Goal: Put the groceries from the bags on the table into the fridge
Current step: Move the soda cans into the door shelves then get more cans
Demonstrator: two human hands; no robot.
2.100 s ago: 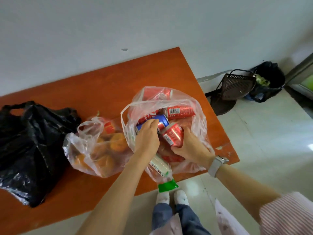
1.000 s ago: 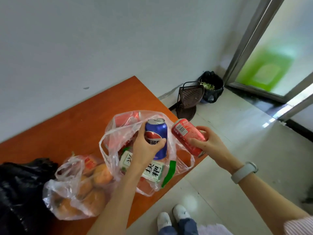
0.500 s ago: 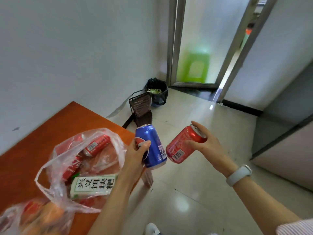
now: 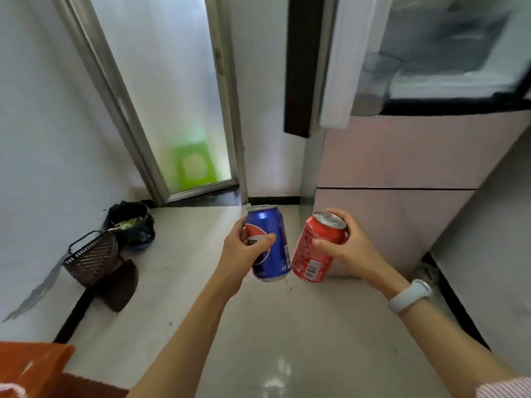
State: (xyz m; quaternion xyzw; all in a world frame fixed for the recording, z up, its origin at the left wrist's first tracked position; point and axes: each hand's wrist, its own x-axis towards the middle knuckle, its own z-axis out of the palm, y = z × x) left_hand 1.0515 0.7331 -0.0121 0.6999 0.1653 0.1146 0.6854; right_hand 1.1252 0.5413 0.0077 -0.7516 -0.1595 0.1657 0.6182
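Left hand (image 4: 244, 248) is wrapped around a blue can (image 4: 268, 244), thumb across the logo, the rest of the fingers hidden behind it. Right hand (image 4: 344, 242) is clamped on a red can (image 4: 317, 248) near its top, tilted so the lid leans toward the right. The two cans sit just beside each other at their bottoms, can't tell if they actually touch. Both are held up over the floor (image 4: 258, 340), in front of the fridge (image 4: 396, 168).

The fridge is only partly in view: pinkish lower doors shut, and up top there's an open compartment that's way too blurry to make out anything inside. Its right side is cut off by the frame edge.

A pale wristband (image 4: 409, 295) is on the right wrist, and a striped sleeve (image 4: 502, 389) barely pokes in at the bottom right corner.

Bottom left, only an orange corner of the counter (image 4: 34, 360) shows, rest is cut off. A dark slotted basket (image 4: 92, 257) sits on the floor by the wall, touching a black bag (image 4: 130, 222) with something greenish in it.
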